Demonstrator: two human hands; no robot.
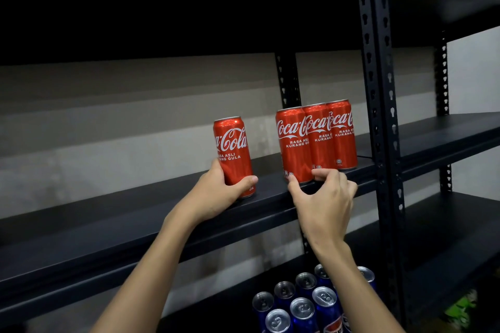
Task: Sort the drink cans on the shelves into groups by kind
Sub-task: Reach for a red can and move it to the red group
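Four red aluminium Coca-Cola cans stand on the black metal shelf board (135, 213), all upright. One, the lone red can (233, 155), stands at about 9 o'clock from the other three and apart from them, near the front edge. Left hand (216, 192) wraps its base, thumb across the front, fingers behind: gripping it. Row of three red cans (316, 139) stands touching side by side, right end just beside the black perforated steel upright (378, 116). Right hand (324, 203) is at the row's foot, thumb and forefinger pinching the bottom of the leftmost can; how firm the pinch is, cannot tell.

Risks, as a judgement: both holds sit very low on tall narrow cans, so a quick push toward 3 o'clock could tip the lone can into the row and topple all three. All cans sit close to the front lip; a tipped one would likely roll off. At 6 o'clock, one shelf down, a cluster of blue cans with silver tops (303, 303) sits right beneath, so a falling can could scatter that group. The right hand's pinch could also drag its can out of line.
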